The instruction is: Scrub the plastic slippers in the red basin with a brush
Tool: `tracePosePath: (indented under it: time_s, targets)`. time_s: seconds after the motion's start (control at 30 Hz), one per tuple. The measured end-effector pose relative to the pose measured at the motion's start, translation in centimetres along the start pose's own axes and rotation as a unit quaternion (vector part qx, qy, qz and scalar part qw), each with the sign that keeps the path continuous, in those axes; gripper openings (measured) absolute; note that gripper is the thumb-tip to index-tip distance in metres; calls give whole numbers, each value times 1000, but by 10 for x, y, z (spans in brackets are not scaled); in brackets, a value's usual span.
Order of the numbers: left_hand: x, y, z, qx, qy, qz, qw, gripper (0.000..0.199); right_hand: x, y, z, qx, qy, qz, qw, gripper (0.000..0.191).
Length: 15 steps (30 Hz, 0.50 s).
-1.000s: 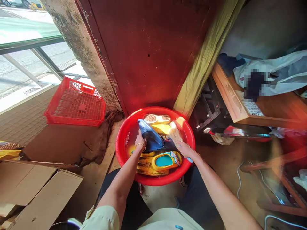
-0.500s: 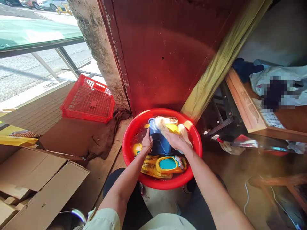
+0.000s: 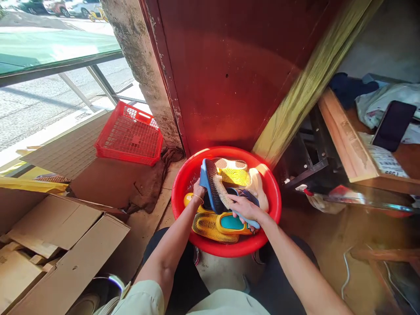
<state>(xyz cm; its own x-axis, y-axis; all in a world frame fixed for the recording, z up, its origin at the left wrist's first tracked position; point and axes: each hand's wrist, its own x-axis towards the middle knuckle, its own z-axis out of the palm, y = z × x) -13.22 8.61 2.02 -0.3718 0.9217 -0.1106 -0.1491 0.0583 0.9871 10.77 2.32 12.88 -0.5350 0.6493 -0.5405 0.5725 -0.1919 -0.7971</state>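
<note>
My left hand (image 3: 199, 190) is closed on a dark blue slipper (image 3: 211, 186), tilted up so its dark ridged sole faces right. In my right hand (image 3: 244, 207) is the light blue handle of a scrub brush (image 3: 223, 192), its pale bristles against or very near the sole. Both are over a round red basin (image 3: 226, 251) between my knees. Other footwear lies in it: a yellow sole (image 3: 233, 176) at the back, a cream shoe (image 3: 257, 186) at the right, and a yellow clog with a teal insole (image 3: 231, 222) at the front. Some water shows at the left.
A red plastic crate (image 3: 131, 135) sits left of the basin by a brown cloth (image 3: 147, 197). Cardboard boxes (image 3: 82, 258) stand at the near left. A red door (image 3: 226, 87) rises behind. On the right, a phone (image 3: 393, 124) rests on a wooden table (image 3: 377, 180).
The blue slipper has turned from showing its inside to showing its sole. My right hand and the brush have come nearer to me. The view has shifted slightly.
</note>
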Motion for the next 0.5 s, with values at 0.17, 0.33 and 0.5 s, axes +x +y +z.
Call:
tracePosePath:
  time_s: [0.17, 0.33, 0.5]
  targets:
    - [-10, -1, -4, 21, -46, -3, 999, 30, 65, -30, 3, -48, 164, -14, 985, 55]
    - [-11, -5, -1, 39, -11, -16, 999, 25, 36, -17, 7, -138, 94, -13, 986, 57]
    - [0, 12, -8, 109, 69, 52, 990, 38, -40, 19, 12, -231, -1, -9, 973, 51]
